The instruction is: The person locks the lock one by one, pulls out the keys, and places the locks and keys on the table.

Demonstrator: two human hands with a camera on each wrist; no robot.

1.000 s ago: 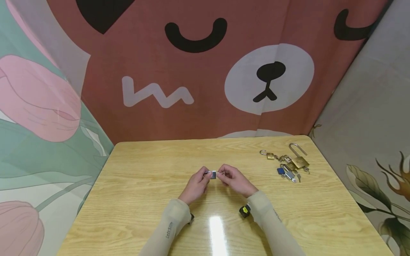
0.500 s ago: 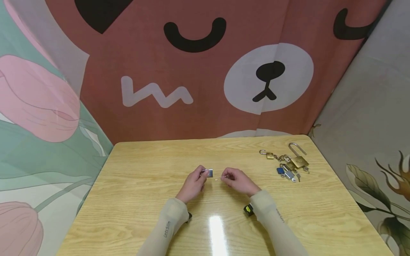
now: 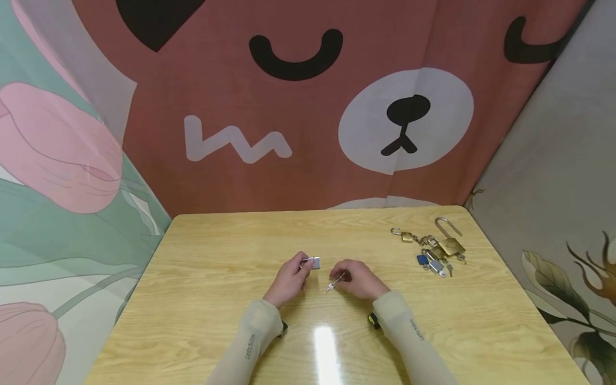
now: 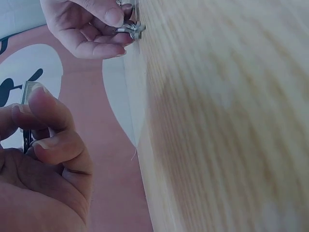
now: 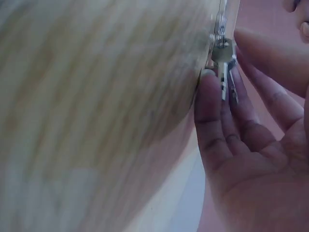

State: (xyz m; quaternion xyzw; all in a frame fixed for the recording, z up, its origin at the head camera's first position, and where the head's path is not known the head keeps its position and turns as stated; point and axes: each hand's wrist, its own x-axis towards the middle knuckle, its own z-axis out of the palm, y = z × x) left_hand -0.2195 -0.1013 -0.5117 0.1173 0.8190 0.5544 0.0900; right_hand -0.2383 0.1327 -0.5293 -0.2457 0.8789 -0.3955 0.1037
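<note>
My left hand (image 3: 289, 277) grips a small silver padlock (image 3: 315, 262) above the middle of the table; its block-shaped body sticks out past the thumb, and the curled fingers hide part of it. To the right, my right hand (image 3: 360, 279) holds a bunch of small silver keys (image 3: 330, 287) low over the tabletop, apart from the padlock. In the right wrist view, a key (image 5: 223, 55) hangs along the inside of the fingers. The left wrist view shows the keys (image 4: 135, 30) close to the wood, between thumb and fingers; whether they touch it I cannot tell.
At the right of the wooden table (image 3: 216, 240) lies a cluster of padlocks and keys. Among them are a large brass padlock (image 3: 451, 246) with a long raised shackle, a small brass padlock (image 3: 406, 237) and a blue one (image 3: 422, 260). A printed curtain (image 3: 308, 182) hangs behind.
The right hand has drawn away from the padlock, bringing the keys down and toward the person. My left hand, still gripping the padlock, has shifted slightly left.
</note>
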